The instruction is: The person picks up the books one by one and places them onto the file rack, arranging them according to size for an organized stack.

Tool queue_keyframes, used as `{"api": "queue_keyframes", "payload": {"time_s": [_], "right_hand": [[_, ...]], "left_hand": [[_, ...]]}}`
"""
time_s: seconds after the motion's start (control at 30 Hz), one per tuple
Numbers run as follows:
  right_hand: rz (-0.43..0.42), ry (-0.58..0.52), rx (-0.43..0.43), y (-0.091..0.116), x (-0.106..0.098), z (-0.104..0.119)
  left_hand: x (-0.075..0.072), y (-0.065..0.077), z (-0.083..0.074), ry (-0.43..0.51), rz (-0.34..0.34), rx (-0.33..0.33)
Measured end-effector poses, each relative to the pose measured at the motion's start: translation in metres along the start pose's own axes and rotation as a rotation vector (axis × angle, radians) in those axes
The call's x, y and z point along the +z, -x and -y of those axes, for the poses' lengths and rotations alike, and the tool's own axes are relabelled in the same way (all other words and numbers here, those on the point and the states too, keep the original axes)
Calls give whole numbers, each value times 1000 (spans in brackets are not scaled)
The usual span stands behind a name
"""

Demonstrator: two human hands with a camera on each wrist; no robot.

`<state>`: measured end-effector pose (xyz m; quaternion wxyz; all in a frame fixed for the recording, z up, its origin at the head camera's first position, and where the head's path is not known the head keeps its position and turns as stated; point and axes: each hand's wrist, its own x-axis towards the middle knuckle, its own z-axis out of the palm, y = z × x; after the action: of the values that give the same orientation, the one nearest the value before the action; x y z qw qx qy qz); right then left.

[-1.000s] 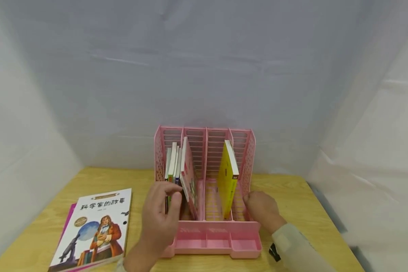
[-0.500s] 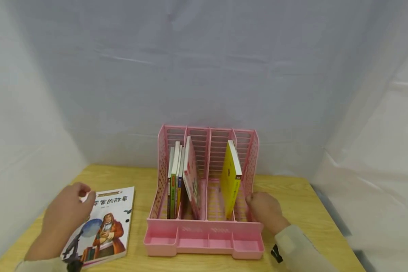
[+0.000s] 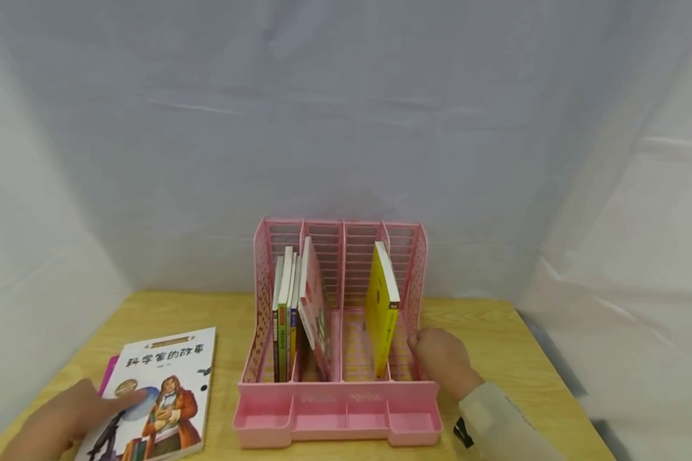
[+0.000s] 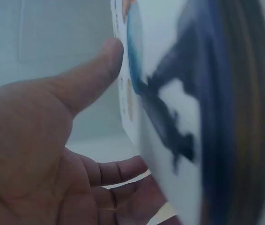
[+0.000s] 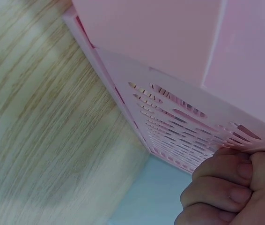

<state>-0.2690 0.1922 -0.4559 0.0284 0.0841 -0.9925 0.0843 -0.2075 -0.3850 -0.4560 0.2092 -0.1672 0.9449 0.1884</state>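
Observation:
A white-covered picture book (image 3: 175,384) with a robed figure lies on the table at the left, atop a magenta book (image 3: 109,373). My left hand (image 3: 72,413) is at its left edge; the thumb lies over the cover and, in the left wrist view, the fingers (image 4: 118,171) pass behind the edge. On the right, my right hand (image 3: 440,358) grips the front edge of the side wall of a pink desktop book rack (image 3: 337,392), with curled fingers (image 5: 217,185). Several thin books (image 3: 284,320), a leaning pink book (image 3: 316,307) and a yellow book (image 3: 382,314) stand in the rack.
Shallow compartments (image 3: 262,419) run along the rack's front. The wooden table (image 3: 484,326) is bounded by a pale sheet (image 3: 346,128) behind and at both sides. A black strap end (image 3: 462,432) hangs near the right sleeve (image 3: 502,419).
From beside the thin books, my left hand has swung left and down to the white-covered book. My right hand stays on the rack's side. The view shifts slightly.

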Motion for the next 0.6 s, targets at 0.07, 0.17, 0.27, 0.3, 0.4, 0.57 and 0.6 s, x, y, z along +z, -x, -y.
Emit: {"api": "queue_keyframes", "payload": {"time_s": [0.07, 0.17, 0.27, 0.3, 0.4, 0.57, 0.6], "right_hand": [[-3, 6, 1, -1, 1, 2], [3, 11, -2, -1, 2, 4], [2, -31, 35, -3, 1, 4], [0, -28, 32, -3, 1, 3], [-21, -43, 42, -4, -1, 2], [-52, -14, -1, -3, -5, 1], [-57, -7, -13, -3, -6, 1]], "left_hand": [[2, 0, 7, 20, -7, -17], [3, -5, 16, 6, 25, -37], [1, -6, 16, 5, 38, -55], [1, -7, 14, 3, 41, -63], [-2, -6, 12, -9, 40, -68], [-4, -7, 12, -37, 48, -33], [-4, -6, 13, -37, 45, -18]]}}
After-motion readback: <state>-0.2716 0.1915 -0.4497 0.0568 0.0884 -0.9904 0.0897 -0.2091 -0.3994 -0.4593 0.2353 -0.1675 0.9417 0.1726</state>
